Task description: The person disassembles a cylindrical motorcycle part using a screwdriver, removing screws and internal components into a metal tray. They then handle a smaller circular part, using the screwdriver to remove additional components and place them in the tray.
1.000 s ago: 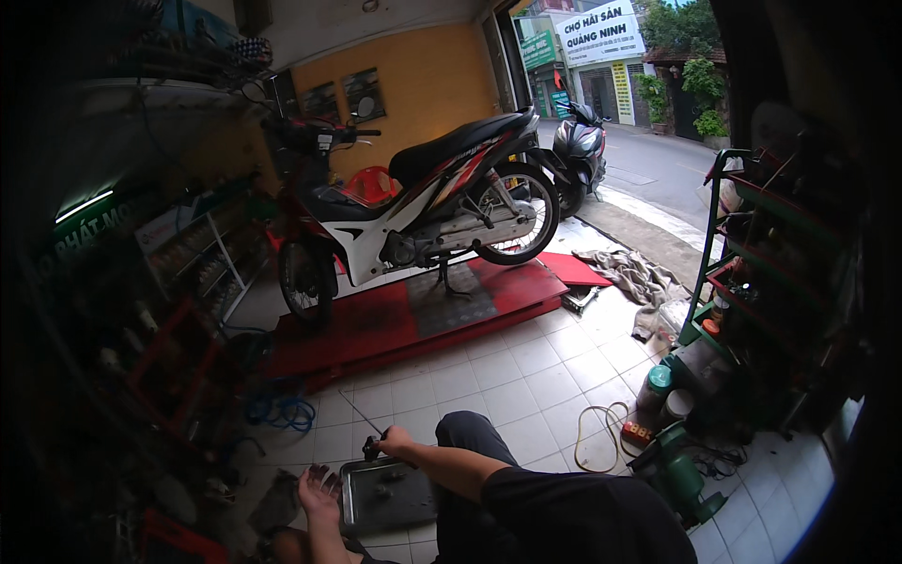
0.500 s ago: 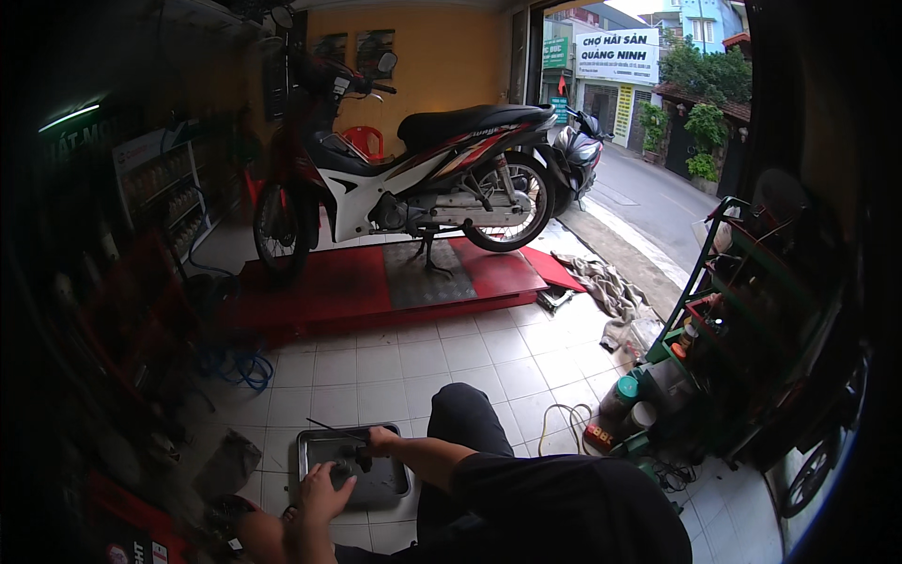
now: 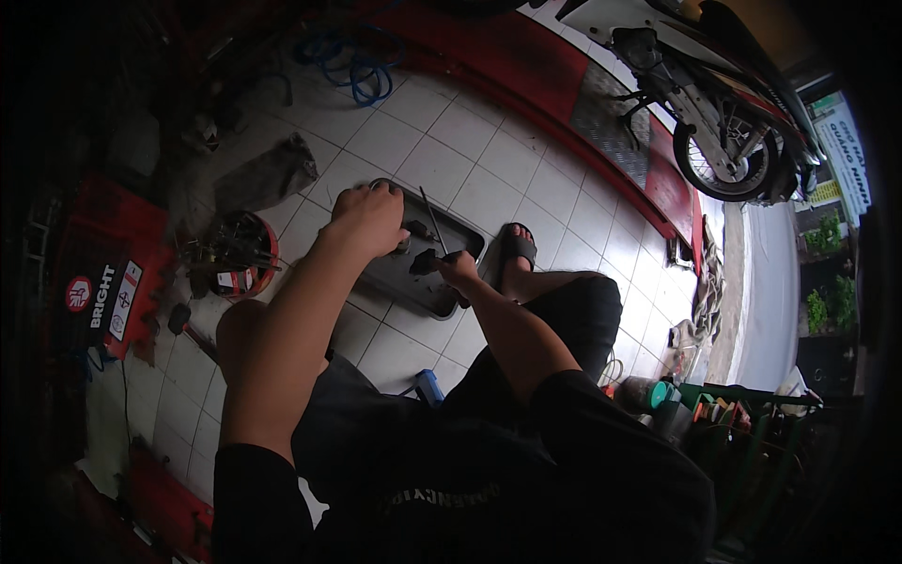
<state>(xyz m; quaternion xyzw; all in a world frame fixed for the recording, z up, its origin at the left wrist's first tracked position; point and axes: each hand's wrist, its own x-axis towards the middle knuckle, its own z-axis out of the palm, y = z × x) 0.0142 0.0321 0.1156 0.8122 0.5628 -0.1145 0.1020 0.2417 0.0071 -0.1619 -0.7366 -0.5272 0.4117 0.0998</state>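
A grey metal tray [image 3: 413, 291] lies on the tiled floor between my feet. My left hand [image 3: 368, 218] is over its left side, back of the hand up and fingers curled down. A greyish round part [image 3: 403, 246] shows beside the thumb; most of what the fingers hold is hidden. At the tray's right edge, my right hand [image 3: 458, 271] is closed on a thin rod [image 3: 431, 218] that points up and away. A black piece [image 3: 425, 262] sticks out at the fingers of that hand. Another small dark part [image 3: 424, 228] sits in the tray between the hands.
Left of the tray stand a red round container of tools [image 3: 254, 254] and a red box [image 3: 113, 263]. A dark cloth [image 3: 268, 174] and a blue hose [image 3: 362, 80] lie beyond. A motorbike [image 3: 714, 141] stands on a red lift platform [image 3: 507, 56]. Right, a green-lidded jar [image 3: 655, 393].
The view has tipped down and turned, so the tray and hands sit higher. My left hand has turned back-up over the tray; the right still grips the rod.
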